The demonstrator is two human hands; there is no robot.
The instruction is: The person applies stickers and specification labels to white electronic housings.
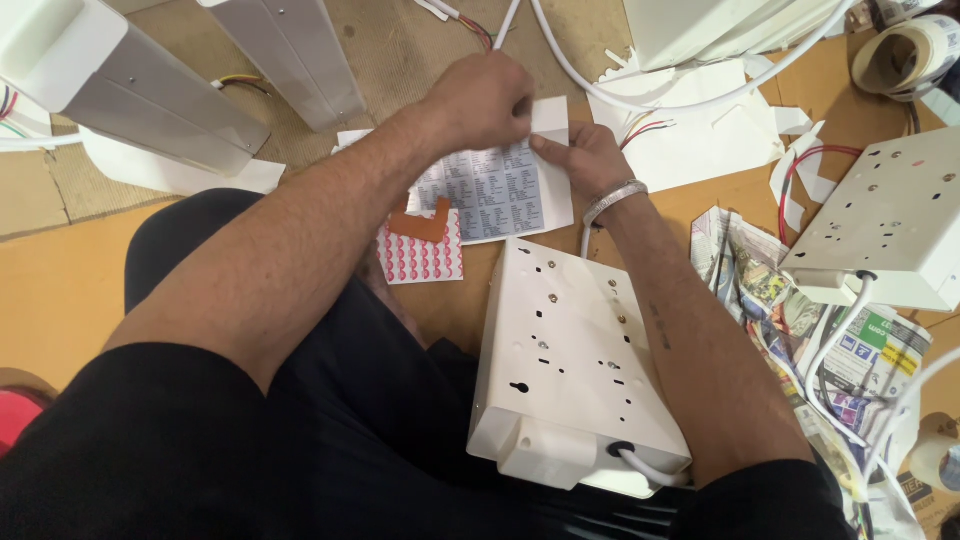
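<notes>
My left hand (485, 100) and my right hand (583, 157) both hold a sheet of small grey stickers (495, 195) over the floor. The left fingers pinch at its top edge near a white flap (549, 117); the right thumb presses the sheet's right edge. A metal bangle (615, 200) circles my right wrist. A white plastic box (570, 370), back side up with screw holes and a cable at its near end, rests on my lap. A sheet of red round stickers (422, 258) with an orange scrap lies just below the grey sheet.
A second white box (885, 225) lies on newspaper (860, 350) at the right. White housings (120, 80) stand at top left, white cables and paper scraps (700, 140) at top, and a roll of tape (905, 55) at top right.
</notes>
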